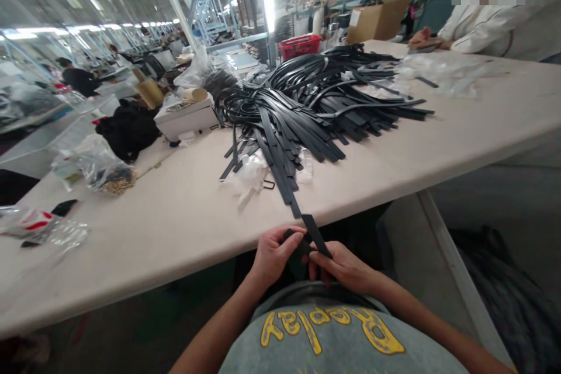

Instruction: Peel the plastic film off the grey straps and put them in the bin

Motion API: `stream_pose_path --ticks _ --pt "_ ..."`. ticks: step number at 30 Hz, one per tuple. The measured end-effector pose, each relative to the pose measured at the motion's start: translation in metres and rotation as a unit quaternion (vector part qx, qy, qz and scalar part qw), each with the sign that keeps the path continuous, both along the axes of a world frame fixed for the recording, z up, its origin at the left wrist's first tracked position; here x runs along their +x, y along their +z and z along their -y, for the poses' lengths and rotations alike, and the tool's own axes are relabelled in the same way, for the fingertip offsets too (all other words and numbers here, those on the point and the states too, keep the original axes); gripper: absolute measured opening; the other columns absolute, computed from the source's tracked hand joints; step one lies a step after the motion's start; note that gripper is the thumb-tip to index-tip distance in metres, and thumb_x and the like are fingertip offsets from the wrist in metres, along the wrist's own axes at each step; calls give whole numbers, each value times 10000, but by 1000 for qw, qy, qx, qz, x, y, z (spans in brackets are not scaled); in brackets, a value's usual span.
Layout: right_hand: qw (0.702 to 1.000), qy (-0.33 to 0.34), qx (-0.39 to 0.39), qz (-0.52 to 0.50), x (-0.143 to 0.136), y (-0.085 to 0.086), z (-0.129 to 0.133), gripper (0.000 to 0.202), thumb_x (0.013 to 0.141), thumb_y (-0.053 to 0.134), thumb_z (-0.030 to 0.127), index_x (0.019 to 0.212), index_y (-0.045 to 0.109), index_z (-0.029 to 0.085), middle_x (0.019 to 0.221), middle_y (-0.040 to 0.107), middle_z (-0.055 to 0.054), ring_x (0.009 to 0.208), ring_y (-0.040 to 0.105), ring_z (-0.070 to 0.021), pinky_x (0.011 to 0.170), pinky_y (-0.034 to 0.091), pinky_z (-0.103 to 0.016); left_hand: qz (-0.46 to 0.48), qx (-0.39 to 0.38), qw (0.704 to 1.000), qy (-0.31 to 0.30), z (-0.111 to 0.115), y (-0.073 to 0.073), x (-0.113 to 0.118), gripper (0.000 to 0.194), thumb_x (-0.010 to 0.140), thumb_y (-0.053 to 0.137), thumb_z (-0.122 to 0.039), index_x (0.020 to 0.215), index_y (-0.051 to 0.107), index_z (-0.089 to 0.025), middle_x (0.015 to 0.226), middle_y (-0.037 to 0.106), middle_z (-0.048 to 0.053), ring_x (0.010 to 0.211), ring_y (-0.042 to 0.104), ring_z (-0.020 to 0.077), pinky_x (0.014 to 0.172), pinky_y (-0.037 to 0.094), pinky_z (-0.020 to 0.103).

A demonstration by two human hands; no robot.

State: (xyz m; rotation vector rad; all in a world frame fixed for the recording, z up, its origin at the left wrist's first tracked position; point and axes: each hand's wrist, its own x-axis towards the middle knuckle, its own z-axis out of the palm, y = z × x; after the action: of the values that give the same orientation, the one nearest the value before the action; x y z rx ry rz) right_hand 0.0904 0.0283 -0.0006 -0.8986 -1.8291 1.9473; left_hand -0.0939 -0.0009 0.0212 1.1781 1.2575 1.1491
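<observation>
Lightness was suggested by the look of the flat, narrow black strap (316, 235) with a smooth leather-like face, whose slanted end was held up just beyond the near edge of the table (184, 204), in front of the wearer's body. It was judged pliable along its length yet firm across its width, slightly slippery on the smooth face and not fragile. A pinch on the flat faces near the end would be best suited, with the edges left free.

By the right hand (344, 266) the strap was gripped low, thumb laid on its face, the fingers curled beneath. By the left hand (274, 254) a dark flat strip (298, 241) was pinched narrowly between thumb and fingers; whether it belonged to the same strap could not be told. The two hands were set close together.

On the table, a heap of long black bendy straps (284, 123) was spread, its lowest ends pointed toward the near edge.
</observation>
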Motion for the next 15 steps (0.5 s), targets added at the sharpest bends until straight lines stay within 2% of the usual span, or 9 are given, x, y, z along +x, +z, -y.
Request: stream_pose_path --ticks 3,5,9,11,15 --pt "1000 0 -27 -9 0 -6 1 511 907 478 629 877 617 138 650 664 -33 483 580 -114 479 433 -218 -75 52 996 -1 2 -2 -16 212 853 636 -352 865 763 -182 880 757 46 810 673 192 767 520 286" --pt "998 -24 -52 -13 2 -9 0 512 890 504 636 869 619 137 626 659 -27 465 576 -108 463 418 -210 -129 81 988 12 -4 -3 -30 233 872 612 -365 871 767 -190 896 764 54 841 686 204 800 526 307" --pt "989 -101 -91 -59 7 -10 -6 502 857 557 640 830 609 142 608 648 -12 437 558 -91 439 387 -196 -221 151 959 89 -41 1 -54 224 882 601 -355 922 757 -200 965 763 69 923 691 212 876 522 344" --pt "983 -130 -95 -85 8 -10 -7 494 860 559 633 821 606 143 615 651 -11 437 553 -87 444 391 -198 -293 193 933 79 -69 3 -55 208 879 612 -343 975 741 -209 1060 743 73 1013 668 215 947 492 369" --pt "978 -155 -96 -98 10 -11 -6 490 865 556 631 819 603 145 638 659 -16 447 556 -89 453 388 -204 -471 244 846 48 -121 2 -34 361 788 729 -391 1088 694 -194 1241 659 106 1267 507 288 1086 360 451"
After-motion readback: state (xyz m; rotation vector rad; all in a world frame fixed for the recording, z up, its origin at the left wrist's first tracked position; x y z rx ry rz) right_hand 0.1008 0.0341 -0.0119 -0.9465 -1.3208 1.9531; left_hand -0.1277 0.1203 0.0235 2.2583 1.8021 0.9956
